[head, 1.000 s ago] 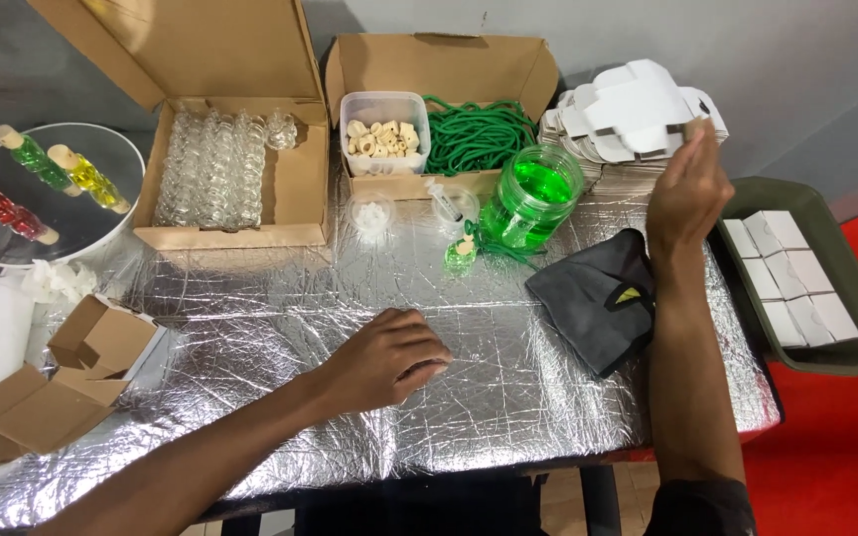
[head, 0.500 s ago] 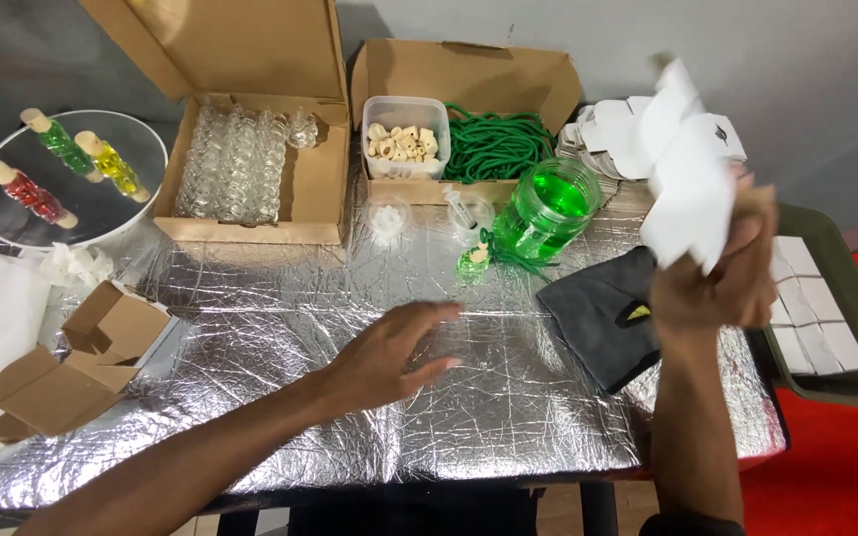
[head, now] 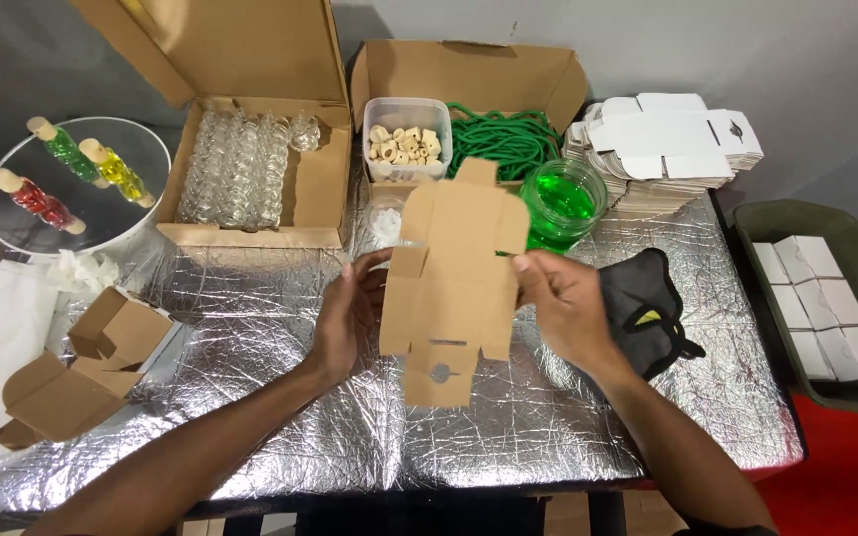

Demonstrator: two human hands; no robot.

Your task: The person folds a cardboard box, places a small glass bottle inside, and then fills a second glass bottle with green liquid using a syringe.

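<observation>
Flat brown cardboard box blank [head: 454,283]: our left hand [head: 345,316] at nine o'clock and right hand [head: 560,306] at three pinch its edges with closed fingers, spreading it flat above the foil-covered worktop [head: 250,417]

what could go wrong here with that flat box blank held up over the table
1. The flat cardboard blank is pinched only at its side edges by the left hand and right hand, so it could bend or crease in the wrong place.
2. The open jar of green liquid sits just behind the blank; a swing of the card might knock it and spill onto the foil-covered table.
</observation>
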